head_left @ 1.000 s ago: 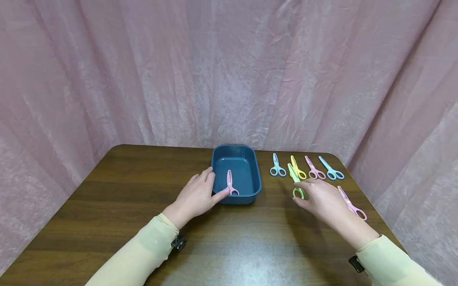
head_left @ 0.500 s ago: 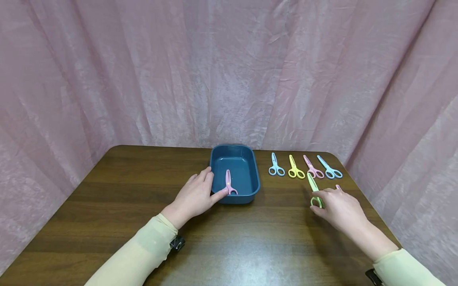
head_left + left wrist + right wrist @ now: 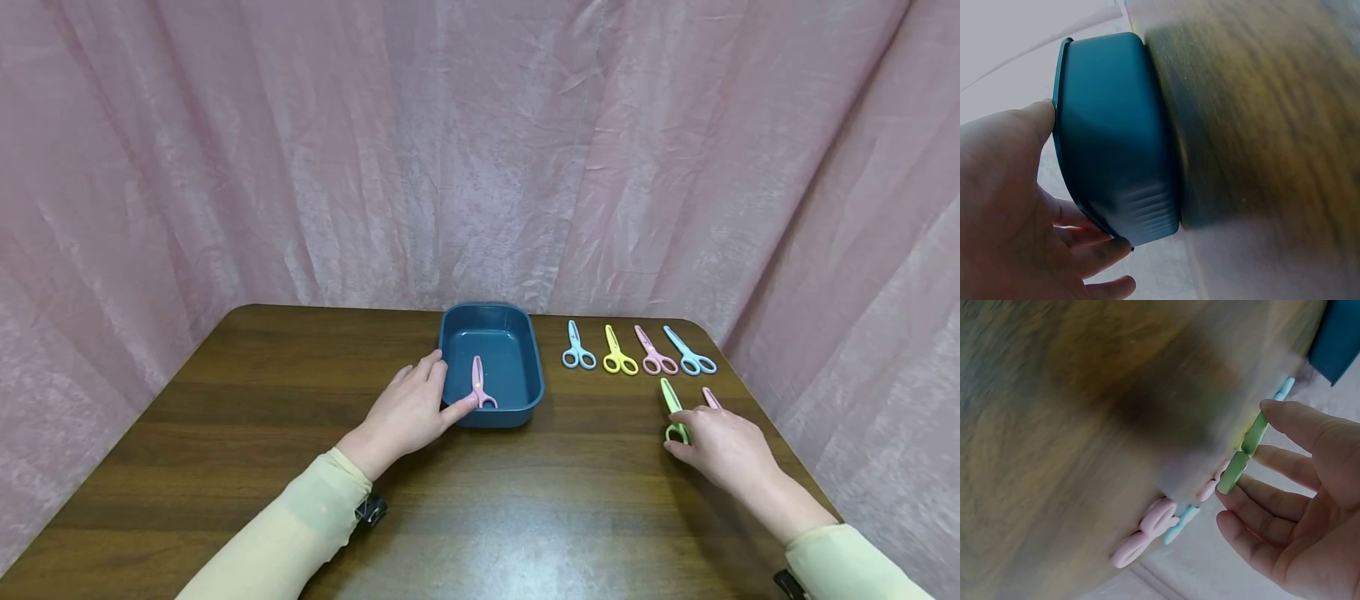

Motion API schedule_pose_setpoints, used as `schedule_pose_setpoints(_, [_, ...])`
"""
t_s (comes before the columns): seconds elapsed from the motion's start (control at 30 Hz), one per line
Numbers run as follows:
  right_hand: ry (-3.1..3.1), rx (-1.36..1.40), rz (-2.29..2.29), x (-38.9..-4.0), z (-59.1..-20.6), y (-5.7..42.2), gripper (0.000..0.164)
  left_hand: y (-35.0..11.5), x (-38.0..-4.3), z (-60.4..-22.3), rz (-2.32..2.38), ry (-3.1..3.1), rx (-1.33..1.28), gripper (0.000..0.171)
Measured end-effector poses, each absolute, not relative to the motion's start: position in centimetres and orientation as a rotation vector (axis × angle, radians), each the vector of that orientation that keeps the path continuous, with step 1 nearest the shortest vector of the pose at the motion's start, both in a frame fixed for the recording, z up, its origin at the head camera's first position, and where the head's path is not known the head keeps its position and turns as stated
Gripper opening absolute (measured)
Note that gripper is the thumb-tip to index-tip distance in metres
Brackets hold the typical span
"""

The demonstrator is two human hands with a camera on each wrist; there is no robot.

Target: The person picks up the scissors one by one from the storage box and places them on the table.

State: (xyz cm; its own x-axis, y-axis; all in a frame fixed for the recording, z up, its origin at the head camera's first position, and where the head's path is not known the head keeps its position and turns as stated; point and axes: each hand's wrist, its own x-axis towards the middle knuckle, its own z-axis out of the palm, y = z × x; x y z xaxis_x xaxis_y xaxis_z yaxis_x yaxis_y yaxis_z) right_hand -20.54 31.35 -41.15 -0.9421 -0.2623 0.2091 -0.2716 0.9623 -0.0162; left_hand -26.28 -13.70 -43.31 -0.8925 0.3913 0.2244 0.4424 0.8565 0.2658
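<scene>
My right hand (image 3: 726,446) pinches green scissors (image 3: 670,396) by the finger loops between thumb and fingers, blades pointing away, low over the table's right side. In the right wrist view, both green loops (image 3: 1233,472) show edge-on near the fingertips. Pink scissors (image 3: 711,398) lie just beyond that hand, which covers their handles. My left hand (image 3: 408,408) rests at the near left corner of a dark blue bin (image 3: 498,419), thumb along the front rim and relaxed fingers on the left rim. Inside the bin lie other pink scissors (image 3: 477,382).
Along the back right of the wooden table (image 3: 315,375) lie light blue scissors (image 3: 576,346), yellow scissors (image 3: 615,350), pink scissors (image 3: 652,350) and a second light blue pair (image 3: 688,352), in a row. A pink curtain (image 3: 465,167) hangs behind the table.
My right hand has carried the green scissors rightward and nearer, from in front of the yellow scissors to beside the near pink pair. My left hand stays on the bin.
</scene>
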Motion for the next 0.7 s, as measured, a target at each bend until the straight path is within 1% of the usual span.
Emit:
schedule_pose_setpoints(0.43, [-2.948, 0.401, 0.067, -21.2, -42.1, 32.4, 0.034, -13.7, -26.2, -43.3, -0.467, -2.867, -0.651, 0.093])
schedule_pose_setpoints(0.7, [-2.952, 0.407, 0.071, -21.5, -42.3, 32.7, 0.036, -13.8, -26.3, -43.3, -0.463, -2.878, -0.649, 0.095])
